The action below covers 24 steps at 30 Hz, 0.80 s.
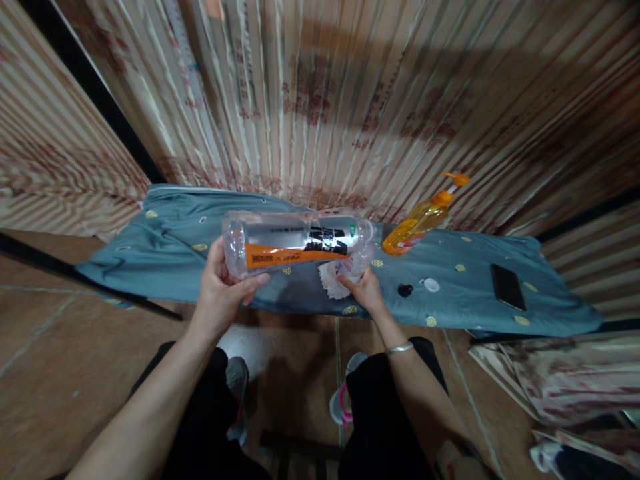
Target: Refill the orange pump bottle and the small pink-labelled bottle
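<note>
A large clear plastic bottle (300,237) with an orange and silver label lies sideways in the air above the cloth-covered surface, its neck pointing right. My left hand (223,283) grips it at the base, thumb along the lower side. Below the bottle's neck, my right hand (364,288) is closed on a crumpled white cloth (332,280) with a wavy edge. Part of this cloth is behind the bottle and my fingers. Whether the right fingers also press the bottle, I cannot tell.
An orange pump bottle (417,223) stands right of my hands. A small black cap-like piece (405,290), a white round cap (430,285) and a black phone (508,287) lie on the blue-green cover (465,303). A pleated curtain (320,100) hangs behind.
</note>
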Each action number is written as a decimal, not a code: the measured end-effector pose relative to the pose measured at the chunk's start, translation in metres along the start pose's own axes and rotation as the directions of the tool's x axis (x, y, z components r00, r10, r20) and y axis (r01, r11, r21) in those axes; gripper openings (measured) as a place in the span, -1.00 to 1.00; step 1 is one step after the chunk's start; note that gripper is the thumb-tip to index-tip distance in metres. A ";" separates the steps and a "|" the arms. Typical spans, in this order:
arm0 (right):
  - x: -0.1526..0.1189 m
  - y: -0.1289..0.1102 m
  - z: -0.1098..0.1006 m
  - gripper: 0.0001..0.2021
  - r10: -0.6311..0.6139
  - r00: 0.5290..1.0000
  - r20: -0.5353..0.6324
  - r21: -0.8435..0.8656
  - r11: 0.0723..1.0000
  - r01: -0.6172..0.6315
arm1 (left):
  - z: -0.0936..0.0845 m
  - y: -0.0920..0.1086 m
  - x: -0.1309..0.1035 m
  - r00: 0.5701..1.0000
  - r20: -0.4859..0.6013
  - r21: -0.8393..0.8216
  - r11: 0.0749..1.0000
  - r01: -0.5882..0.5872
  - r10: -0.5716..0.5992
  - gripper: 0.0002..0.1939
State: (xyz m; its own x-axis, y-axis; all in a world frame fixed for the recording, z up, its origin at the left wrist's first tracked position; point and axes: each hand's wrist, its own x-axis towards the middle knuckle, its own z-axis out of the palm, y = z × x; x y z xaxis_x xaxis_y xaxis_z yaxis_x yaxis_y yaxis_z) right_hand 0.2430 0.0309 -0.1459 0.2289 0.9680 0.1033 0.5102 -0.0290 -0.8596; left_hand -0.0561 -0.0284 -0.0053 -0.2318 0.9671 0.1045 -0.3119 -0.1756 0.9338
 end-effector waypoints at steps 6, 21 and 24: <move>0.001 0.000 0.001 -0.32 0.009 1.000 -0.018 -0.003 1.000 -0.009 | -0.001 -0.003 0.002 1.000 -0.013 -0.007 1.000 0.006 -0.006 -0.22; 0.000 -0.001 0.000 -0.26 0.016 1.000 -0.010 -0.003 1.000 -0.016 | -0.003 -0.003 0.001 1.000 0.029 0.009 1.000 0.004 -0.004 -0.21; 0.001 -0.001 0.000 -0.26 0.011 1.000 -0.007 -0.005 1.000 -0.011 | -0.002 -0.002 0.001 1.000 0.022 0.009 1.000 0.007 -0.007 -0.21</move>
State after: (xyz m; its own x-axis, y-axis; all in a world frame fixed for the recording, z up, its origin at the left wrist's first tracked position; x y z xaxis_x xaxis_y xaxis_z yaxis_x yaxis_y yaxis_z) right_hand 0.2424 0.0317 -0.1448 0.2405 0.9658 0.0975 0.5118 -0.0408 -0.8581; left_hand -0.0580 -0.0273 -0.0074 -0.2092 0.9722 0.1053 -0.3054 -0.1673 0.9374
